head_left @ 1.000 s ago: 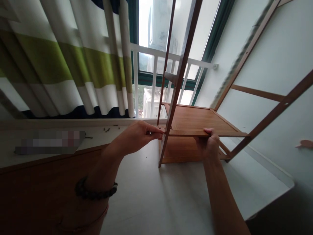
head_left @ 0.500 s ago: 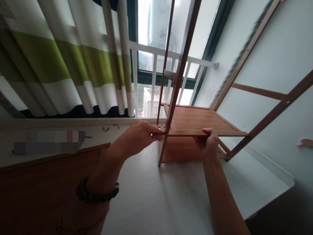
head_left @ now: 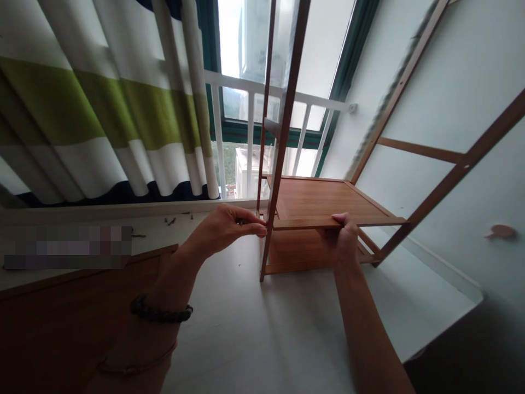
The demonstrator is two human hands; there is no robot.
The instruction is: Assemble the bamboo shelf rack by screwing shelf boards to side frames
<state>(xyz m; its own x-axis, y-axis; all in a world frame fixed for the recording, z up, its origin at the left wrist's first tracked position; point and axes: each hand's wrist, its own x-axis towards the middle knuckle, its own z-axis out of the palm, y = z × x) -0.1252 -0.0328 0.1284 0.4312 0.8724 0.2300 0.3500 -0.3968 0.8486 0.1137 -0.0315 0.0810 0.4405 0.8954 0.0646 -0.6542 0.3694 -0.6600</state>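
Observation:
A wooden shelf rack stands on the pale floor, with a slanted front post (head_left: 283,137) and a brown shelf board (head_left: 324,200) set between the posts. My left hand (head_left: 223,227) is pinched closed right at the joint of post and board, fingertips on something small I cannot make out. A dark bead bracelet (head_left: 159,313) circles that wrist. My right hand (head_left: 343,239) grips the board's front edge from below, thumb on top. A lower shelf (head_left: 299,254) lies beneath.
A striped green, white and navy curtain (head_left: 102,109) hangs at the left. A white window railing (head_left: 254,137) stands behind the rack. A loose brown board (head_left: 61,317) lies on the floor at left. Small screws (head_left: 172,220) are scattered by the window ledge.
The view has shifted slightly, so rack and hands sit a bit further left. Both hands keep their hold at the post joint and the board's edge.

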